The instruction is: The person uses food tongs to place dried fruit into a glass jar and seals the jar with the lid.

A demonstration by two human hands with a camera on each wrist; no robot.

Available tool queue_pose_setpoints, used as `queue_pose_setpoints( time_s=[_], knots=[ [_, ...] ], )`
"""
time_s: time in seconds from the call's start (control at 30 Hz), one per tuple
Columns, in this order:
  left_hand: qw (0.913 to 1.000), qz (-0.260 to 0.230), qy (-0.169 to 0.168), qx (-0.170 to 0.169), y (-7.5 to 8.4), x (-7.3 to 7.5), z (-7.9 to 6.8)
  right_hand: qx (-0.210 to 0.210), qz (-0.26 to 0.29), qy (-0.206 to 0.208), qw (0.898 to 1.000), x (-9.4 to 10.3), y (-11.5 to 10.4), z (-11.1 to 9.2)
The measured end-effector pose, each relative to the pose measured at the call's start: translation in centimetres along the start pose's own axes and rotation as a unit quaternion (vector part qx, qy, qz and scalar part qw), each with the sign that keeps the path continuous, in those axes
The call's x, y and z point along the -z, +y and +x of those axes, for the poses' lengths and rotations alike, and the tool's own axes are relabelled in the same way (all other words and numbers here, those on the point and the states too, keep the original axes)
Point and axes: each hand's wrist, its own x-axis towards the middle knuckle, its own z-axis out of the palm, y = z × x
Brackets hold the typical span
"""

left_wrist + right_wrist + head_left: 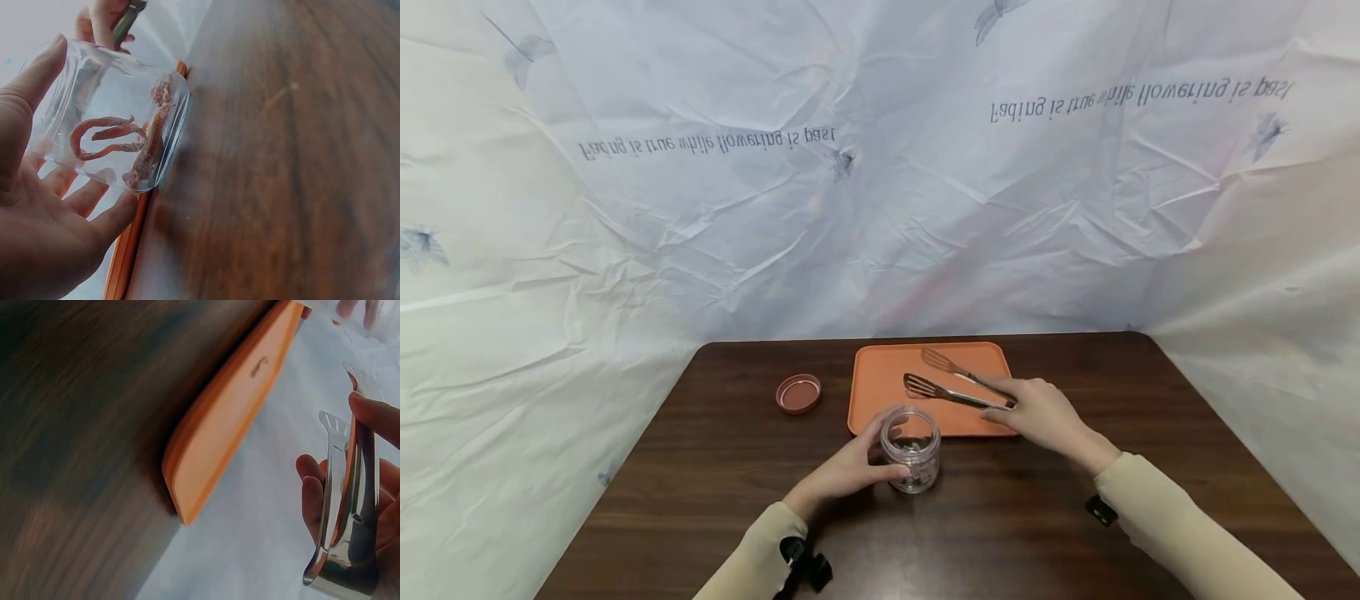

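My left hand (848, 468) holds a clear jar (919, 468) without a lid, its thumb and fingers around the side. Inside the jar, the left wrist view shows several reddish-brown strips like dried meat (150, 147), one bent into a loop. My right hand (1043, 417) grips metal tongs (958, 395) with slotted ends. Their two arms stand apart with nothing between the ends, over an orange tray (874, 371). On the tray lies a small brown piece (259, 367), seen in the right wrist view.
A reddish-brown lid (799, 395) lies left of the tray on the dark wooden table (715, 467). Behind the table hangs a white printed sheet (760, 217). Black straps with small devices sit at both wrists.
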Motion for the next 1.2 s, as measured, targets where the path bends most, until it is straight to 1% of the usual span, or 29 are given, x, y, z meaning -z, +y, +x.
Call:
queue_pose_setpoints(
  time_s=[0.07,0.17,0.27,0.67,0.9,1.2],
  knots=[
    [1.0,-0.001,-0.004,-0.002,0.0,-0.1,0.0,0.004,-0.001,-0.007,1.0,-0.6,0.1,0.4],
    [1.0,-0.004,-0.001,-0.006,0.1,-0.2,0.0,0.021,-0.009,-0.012,1.0,-1.2,0.1,0.8],
    [1.0,-0.006,0.0,-0.006,0.1,-0.2,0.0,0.03,-0.017,-0.019,0.999,-1.7,0.2,1.2],
    [0.9999,-0.009,0.0,-0.011,-0.2,0.0,-0.1,0.014,-0.015,-0.041,0.999,-2.9,1.0,2.2],
    [0.9999,-0.006,0.0,-0.012,-0.2,-0.1,0.0,0.024,-0.033,-0.049,0.998,-3.3,1.4,2.3],
    [0.9999,-0.008,0.002,-0.012,-0.2,-0.2,0.0,0.031,-0.035,-0.057,0.997,-3.4,1.6,2.3]
  ],
)
